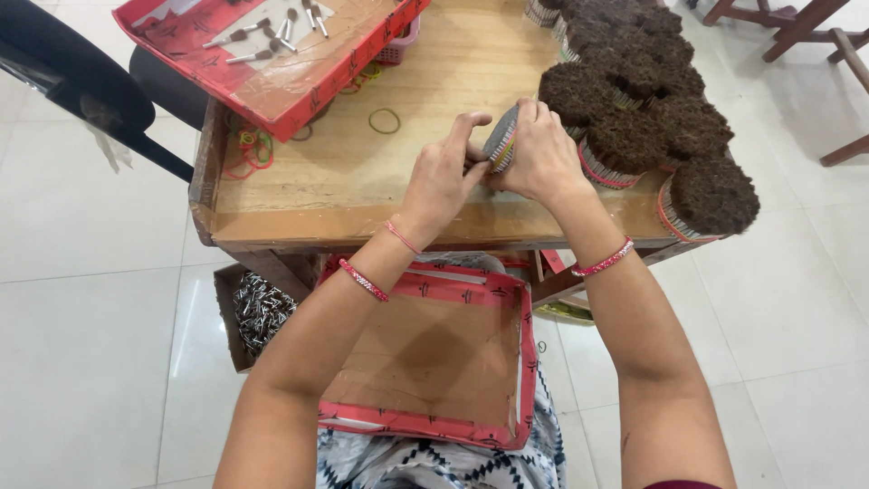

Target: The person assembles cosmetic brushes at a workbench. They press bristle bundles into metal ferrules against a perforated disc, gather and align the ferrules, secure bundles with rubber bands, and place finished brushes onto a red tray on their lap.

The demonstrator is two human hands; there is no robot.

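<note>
Both my hands meet over the wooden table [344, 181] and hold a round bundle of thin grey sticks [501, 143] between them. My left hand [441, 174] grips the bundle's left side with the fingers curled over its top. My right hand [540, 154] wraps the bundle from the right. Coloured bands show around the bundle where my fingers meet. Both wrists carry pink bracelets. Much of the bundle is hidden by my fingers.
Several finished brown-topped bundles [634, 109] crowd the table's right side. A red cardboard tray [272, 54] with loose sticks sits back left. Rubber bands [249, 145] lie on the table. A red-edged tray [434, 353] rests on my lap. A box of metal pieces [258, 308] stands on the floor.
</note>
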